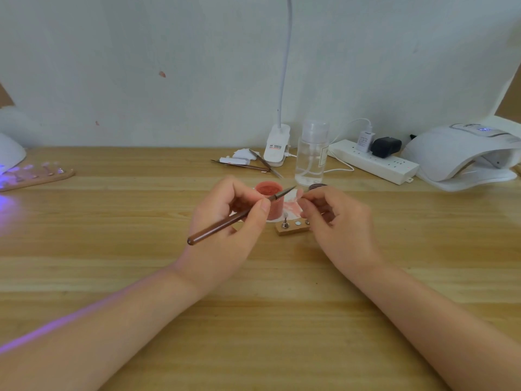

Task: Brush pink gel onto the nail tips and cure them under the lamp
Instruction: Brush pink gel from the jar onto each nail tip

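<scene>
At frame centre, the left hand (225, 221) grips the brush (239, 214); the right hand (335, 218) pinches a nail tip (293, 195), likely light, slippery, best held by its edges.

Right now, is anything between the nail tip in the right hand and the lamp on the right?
Nothing visible on the direct path. The right hand pinches the nail tip; bare table runs from there to the lamp. The power strip and bottle sit further back, off that line.
</scene>
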`<state>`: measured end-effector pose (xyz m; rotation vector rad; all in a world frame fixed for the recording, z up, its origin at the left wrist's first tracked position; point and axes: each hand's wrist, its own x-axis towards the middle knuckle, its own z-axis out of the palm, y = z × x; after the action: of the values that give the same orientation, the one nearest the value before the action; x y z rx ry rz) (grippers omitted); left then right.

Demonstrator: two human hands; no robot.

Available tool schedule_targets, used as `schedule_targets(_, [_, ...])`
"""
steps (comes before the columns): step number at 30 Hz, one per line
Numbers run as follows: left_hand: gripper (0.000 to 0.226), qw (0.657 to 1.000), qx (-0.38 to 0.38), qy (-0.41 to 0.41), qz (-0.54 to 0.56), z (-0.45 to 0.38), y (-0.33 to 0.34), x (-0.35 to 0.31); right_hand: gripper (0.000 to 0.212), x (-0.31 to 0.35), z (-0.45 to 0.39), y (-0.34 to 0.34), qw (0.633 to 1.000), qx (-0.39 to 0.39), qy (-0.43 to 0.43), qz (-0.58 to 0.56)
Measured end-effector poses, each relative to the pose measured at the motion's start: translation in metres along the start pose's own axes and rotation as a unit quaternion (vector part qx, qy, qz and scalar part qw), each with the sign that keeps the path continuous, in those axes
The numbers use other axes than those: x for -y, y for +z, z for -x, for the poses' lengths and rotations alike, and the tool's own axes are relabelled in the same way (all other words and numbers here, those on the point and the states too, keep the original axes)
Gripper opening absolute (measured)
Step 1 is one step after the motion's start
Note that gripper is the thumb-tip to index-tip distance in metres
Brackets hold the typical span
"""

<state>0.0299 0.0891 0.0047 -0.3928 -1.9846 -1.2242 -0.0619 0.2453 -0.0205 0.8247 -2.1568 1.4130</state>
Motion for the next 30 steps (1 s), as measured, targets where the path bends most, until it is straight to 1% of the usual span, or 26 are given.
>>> schedule_targets(4, [0.022, 0.999, 0.004, 0.002, -0.032, -0.0001, 0.0019, 0.0019, 0.007, -0.0004, -0.0003, 0.0000, 1.000, -0.001, -0.007, 0.005])
schedule_targets(7, [0.016, 0.999, 0.012, 0.008, -0.032, 0.0008, 0.0023, 0.0033, 0.006, -0.0013, -0.0002, 0.0003, 1.000, -0.004, -0.011, 0.002])
schedule_targets(11, [0.009, 0.999, 0.029, 0.021, 0.000, 0.0020, -0.0029, 0.0028, 0.007, -0.0025, -0.0001, 0.0012, 1.000, -0.005, -0.006, 0.001])
schedule_targets(14, [0.007, 0.999, 0.017, 0.029, 0.012, 0.0017, -0.0039, 0.0013, 0.007, -0.0028, -0.0004, 0.0009, 1.000, -0.005, -0.001, 0.004])
schedule_targets(16, [0.011, 0.999, 0.010, 0.031, 0.000, 0.0007, -0.0020, -0.0005, 0.007, -0.0023, -0.0003, 0.0006, 1.000, -0.006, -0.004, 0.006])
schedule_targets(18, [0.021, 0.999, 0.003, 0.027, -0.028, -0.0003, 0.0000, -0.0013, 0.007, -0.0018, -0.0002, 0.0006, 1.000, -0.007, -0.009, 0.008])
schedule_targets(20, [0.023, 0.999, 0.003, 0.024, -0.047, -0.0003, 0.0013, -0.0002, 0.006, -0.0016, -0.0002, 0.0009, 1.000, -0.006, -0.011, 0.011])
schedule_targets(26, [0.006, 0.998, 0.032, 0.033, -0.040, 0.0010, -0.0018, 0.0007, 0.004, -0.0018, -0.0005, 0.0005, 1.000, -0.006, -0.015, 0.018])
schedule_targets(30, [0.007, 0.999, 0.025, 0.026, -0.022, 0.0013, -0.0048, 0.0015, 0.005, -0.0013, -0.0002, -0.0003, 1.000, -0.009, -0.009, 0.020])
